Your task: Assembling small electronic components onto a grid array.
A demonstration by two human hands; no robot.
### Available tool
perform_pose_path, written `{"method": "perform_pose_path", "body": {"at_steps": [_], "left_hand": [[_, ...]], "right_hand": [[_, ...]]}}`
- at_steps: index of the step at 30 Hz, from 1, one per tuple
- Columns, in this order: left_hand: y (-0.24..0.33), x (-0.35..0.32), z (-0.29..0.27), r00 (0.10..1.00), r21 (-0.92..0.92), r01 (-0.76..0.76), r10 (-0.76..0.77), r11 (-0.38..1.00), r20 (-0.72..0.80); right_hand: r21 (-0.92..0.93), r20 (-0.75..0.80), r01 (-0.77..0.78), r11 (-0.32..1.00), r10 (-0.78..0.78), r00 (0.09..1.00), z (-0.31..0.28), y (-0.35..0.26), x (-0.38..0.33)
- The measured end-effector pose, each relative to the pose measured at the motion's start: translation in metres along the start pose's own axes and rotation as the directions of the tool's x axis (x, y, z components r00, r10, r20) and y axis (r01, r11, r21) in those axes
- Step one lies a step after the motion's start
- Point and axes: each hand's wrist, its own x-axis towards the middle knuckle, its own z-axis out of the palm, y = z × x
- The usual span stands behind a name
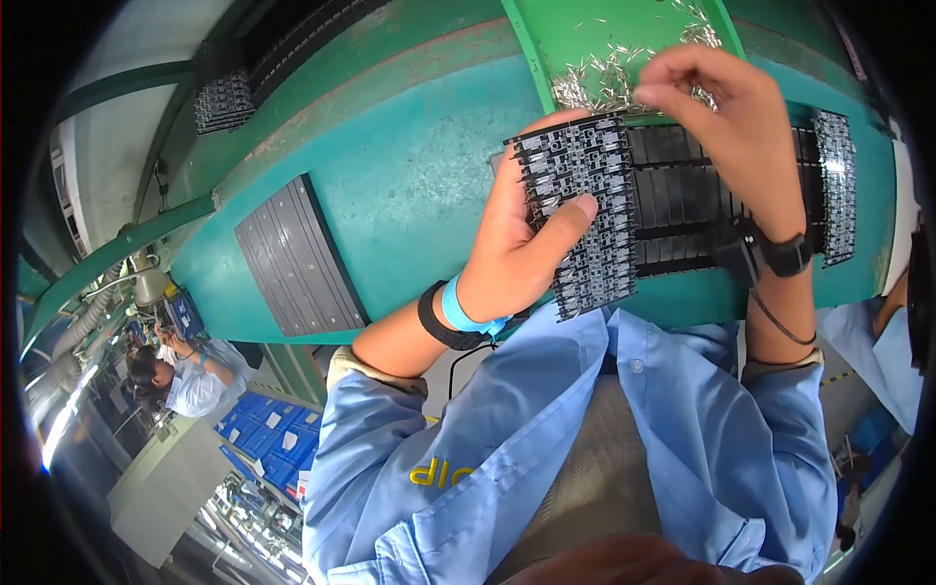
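Note:
My left hand (512, 258) holds a black slatted panel (609, 229) set with rows of small grey-and-black parts. Its thumb presses on the panel's face, while the other fingers are mostly hidden behind it. Beyond the panel is a green tray (575, 21) with many small silver metal pins (593, 83) scattered in it. Over the tray's near right part hovers my right hand (746, 127), its thumb and forefinger brought together. Whatever is between those fingertips is too small to make out.
Black slatted strips (673, 200) lie under my right arm, with another part-filled panel (837, 190) at their right end. A dark grey grooved board (300, 258) rests on the green table (409, 185). Blue bins (268, 434) and a seated person (195, 375) are at lower left.

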Motion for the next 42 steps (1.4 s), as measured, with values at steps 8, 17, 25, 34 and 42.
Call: {"method": "perform_pose_path", "body": {"at_steps": [8, 17, 25, 34, 42], "left_hand": [[0.000, 0.001, 0.000, 1.000, 0.021, -0.014, 0.014, 1.000, -0.010], [-0.001, 0.001, 0.002, 0.999, -0.004, -0.030, 0.030, 1.000, -0.011], [0.000, 0.002, -0.001, 0.998, -0.032, -0.044, 0.043, 0.999, -0.053], [0.000, 0.004, -0.007, 0.992, -0.096, -0.032, 0.020, 0.995, -0.125], [0.014, 0.000, -0.011, 0.962, -0.189, -0.038, -0.015, 0.981, -0.272]], "right_hand": [[0.307, 0.041, -0.007, 0.952, -0.006, 0.999, 0.013, -0.012, -0.026], [0.148, -0.005, 0.147, 0.978, -0.147, 0.989, 0.010, -0.010, -0.026], [0.068, -0.113, -0.051, 0.996, 0.058, 0.992, 0.005, -0.008, -0.019], [-0.396, 0.332, 0.225, 0.890, -0.089, 0.939, -0.018, 0.004, -0.016], [-0.395, 0.255, 0.887, 0.237, -0.900, 0.354, 0.010, 0.030, 0.028]]}}
